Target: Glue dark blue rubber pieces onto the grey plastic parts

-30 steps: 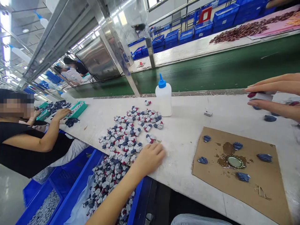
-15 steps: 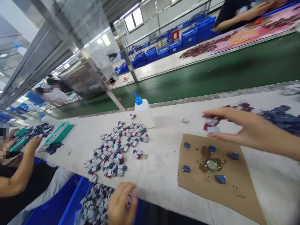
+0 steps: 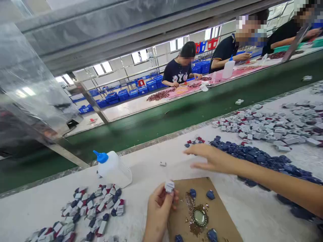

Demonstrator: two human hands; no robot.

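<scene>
My left hand (image 3: 160,210) is closed in a pinch on a small light grey block (image 3: 169,186), held at the left edge of a brown cardboard sheet (image 3: 214,208). Several small dark blue pieces (image 3: 210,194) lie on the sheet around a round cap (image 3: 200,217) with liquid in it and wet brown spots about it. Above the table, my right hand (image 3: 209,158) has its fingers stretched apart, nothing visible between them. Nearest to it are a few red, white and blue pieces (image 3: 198,139) and a heap of dark blue pieces (image 3: 242,153).
A white bottle with a blue nozzle (image 3: 114,169) stands left of the sheet, behind a pile of assembled grey, blue and red pieces (image 3: 93,208). Grey blocks (image 3: 275,122) are heaped at the right. Beyond runs a green belt (image 3: 141,124), with co-workers seated across it.
The view has swung right. My right hand held a white and red piece and now looks empty. My left hand has moved from beside the blue bin up to the cardboard.
</scene>
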